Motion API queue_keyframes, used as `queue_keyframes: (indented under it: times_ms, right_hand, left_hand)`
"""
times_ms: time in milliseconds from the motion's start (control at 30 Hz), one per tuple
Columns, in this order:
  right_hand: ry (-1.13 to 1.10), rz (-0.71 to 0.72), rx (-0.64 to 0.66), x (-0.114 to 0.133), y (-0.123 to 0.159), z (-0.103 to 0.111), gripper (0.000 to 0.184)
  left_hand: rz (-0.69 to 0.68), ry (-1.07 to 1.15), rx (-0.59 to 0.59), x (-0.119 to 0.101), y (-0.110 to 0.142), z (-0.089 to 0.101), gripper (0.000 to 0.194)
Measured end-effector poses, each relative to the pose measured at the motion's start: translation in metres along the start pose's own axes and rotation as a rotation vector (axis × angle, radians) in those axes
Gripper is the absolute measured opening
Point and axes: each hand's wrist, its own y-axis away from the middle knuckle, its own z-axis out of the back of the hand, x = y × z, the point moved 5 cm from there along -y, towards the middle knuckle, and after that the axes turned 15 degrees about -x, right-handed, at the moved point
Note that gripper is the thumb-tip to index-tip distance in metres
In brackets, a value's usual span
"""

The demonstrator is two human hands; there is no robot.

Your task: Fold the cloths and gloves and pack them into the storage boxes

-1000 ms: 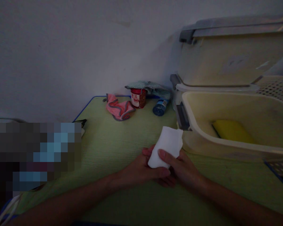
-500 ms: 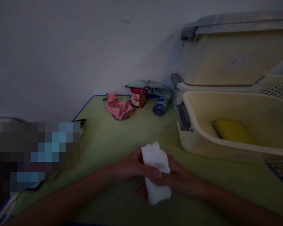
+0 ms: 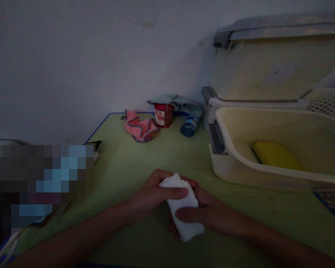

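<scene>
Both my hands grip a folded white cloth (image 3: 184, 219) just above the green table (image 3: 134, 163), near its front middle. My left hand (image 3: 153, 191) wraps round the cloth's upper end, thumb laid across it. My right hand (image 3: 209, 214) is closed on the lower part, thumb on top. The cloth is squeezed into a narrow roll between them.
A cream plastic basket (image 3: 240, 167) with a yellow sponge (image 3: 276, 155) inside stands at the right, a lidded box behind it. At the back edge lie a pink cloth (image 3: 139, 126), a red cup (image 3: 163, 115), a blue bottle (image 3: 189, 126) and a grey-green cloth (image 3: 178, 101).
The white cloth came down from an upright, spread hold to a tighter roll lower and nearer me. Both hands closed further round it.
</scene>
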Motion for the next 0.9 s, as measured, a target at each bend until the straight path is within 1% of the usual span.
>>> queue_keyframes:
  times_ms: [67, 133, 167, 267, 367, 467, 567, 667, 733, 900]
  right_hand:
    - [0.062, 0.029, -0.019, 0.002, 0.0, 0.003, 0.035]
    - [0.18, 0.023, -0.015, 0.001, 0.001, 0.005, 0.022]
    - [0.249, 0.014, -0.013, 0.0, 0.002, 0.006, 0.02]
    - [0.365, -0.012, -0.02, -0.003, 0.002, 0.009, 0.021]
    - [0.369, 0.014, -0.003, -0.002, 0.002, 0.008, 0.019]
    - [0.395, 0.055, 0.046, -0.001, 0.002, 0.005, 0.015]
    - [0.423, 0.135, 0.059, 0.003, 0.002, 0.002, 0.02]
    - [0.414, 0.261, -0.007, 0.012, 0.003, 0.001, 0.032]
    - [0.399, 0.312, -0.068, 0.016, 0.005, 0.001, 0.039]
    - [0.415, 0.325, -0.178, 0.016, 0.006, 0.003, 0.051]
  left_hand:
    - [-0.06, -0.072, 0.011, -0.006, -0.001, 0.003, 0.024]
    - [-0.143, -0.142, 0.025, -0.012, -0.003, 0.006, 0.021]
    - [-0.182, -0.181, 0.027, -0.016, -0.004, 0.008, 0.021]
    - [-0.287, -0.338, -0.005, -0.023, -0.006, 0.014, 0.028]
    - [-0.356, -0.51, -0.055, -0.024, -0.007, 0.019, 0.037]
    - [-0.344, -0.612, -0.027, -0.018, -0.006, 0.018, 0.042]
    - [-0.319, -0.606, 0.008, -0.014, -0.008, 0.016, 0.044]
    - [-0.311, -0.562, -0.025, -0.013, -0.01, 0.017, 0.043]
    - [-0.291, -0.523, -0.041, -0.014, -0.012, 0.017, 0.042]
    - [-0.189, -0.372, -0.041, -0.01, -0.013, 0.015, 0.045]
